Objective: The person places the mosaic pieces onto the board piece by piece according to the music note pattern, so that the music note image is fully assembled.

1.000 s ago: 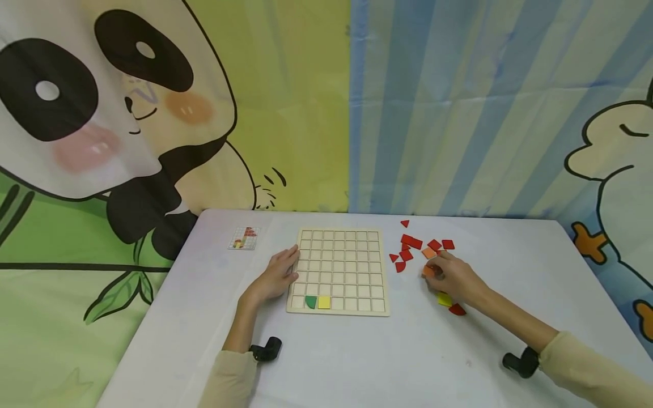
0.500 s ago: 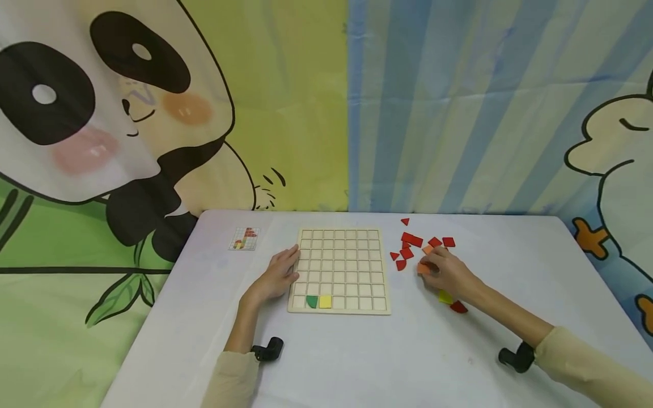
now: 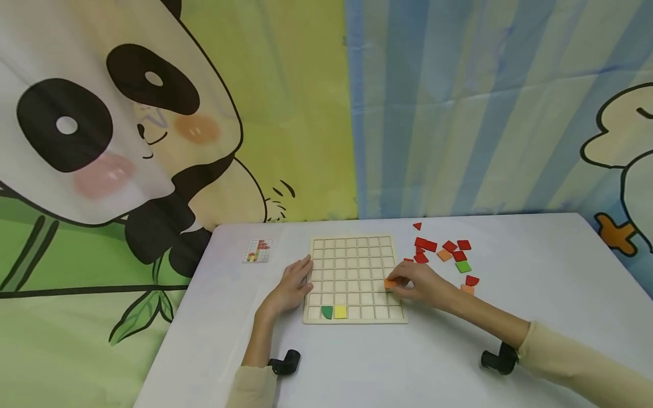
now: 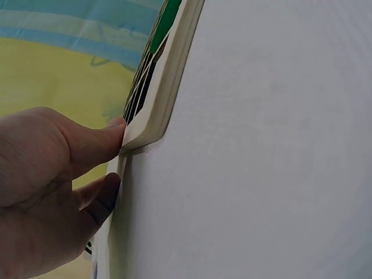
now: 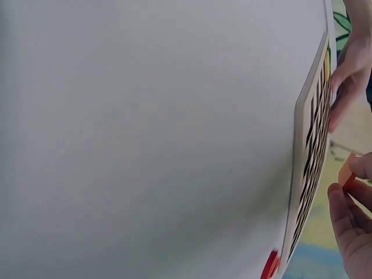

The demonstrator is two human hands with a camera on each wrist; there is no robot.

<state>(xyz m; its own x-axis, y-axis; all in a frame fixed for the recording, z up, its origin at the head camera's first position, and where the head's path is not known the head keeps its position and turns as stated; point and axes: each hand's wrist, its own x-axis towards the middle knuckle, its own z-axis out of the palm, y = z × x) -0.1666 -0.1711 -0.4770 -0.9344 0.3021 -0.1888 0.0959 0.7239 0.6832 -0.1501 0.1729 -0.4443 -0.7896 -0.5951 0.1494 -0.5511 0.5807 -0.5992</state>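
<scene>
A pale wooden grid board [image 3: 352, 275] lies on the table. In its bottom row sit a green quarter-round tile [image 3: 327, 312] and a yellow square tile [image 3: 340, 312]. My left hand [image 3: 289, 289] rests against the board's left edge, its thumb touching the frame in the left wrist view. Over the right-hand columns of the grid, my right hand [image 3: 420, 283] pinches an orange square tile [image 3: 389, 284] between thumb and fingers. The right wrist view shows this orange tile [image 5: 346, 170] held at the fingertips, above the board's surface.
Loose red tiles [image 3: 425, 245] are scattered right of the board. Among them lie an orange square [image 3: 445, 255] and a light green tile [image 3: 463, 266]; another orange tile [image 3: 467, 289] is partly hidden by the right forearm. A small printed pattern card [image 3: 257, 251] lies at the back left.
My right hand has moved left from the loose tiles to over the board's right side, carrying the orange square tile. My left hand has stayed at the board's edge. The head view has shifted slightly.
</scene>
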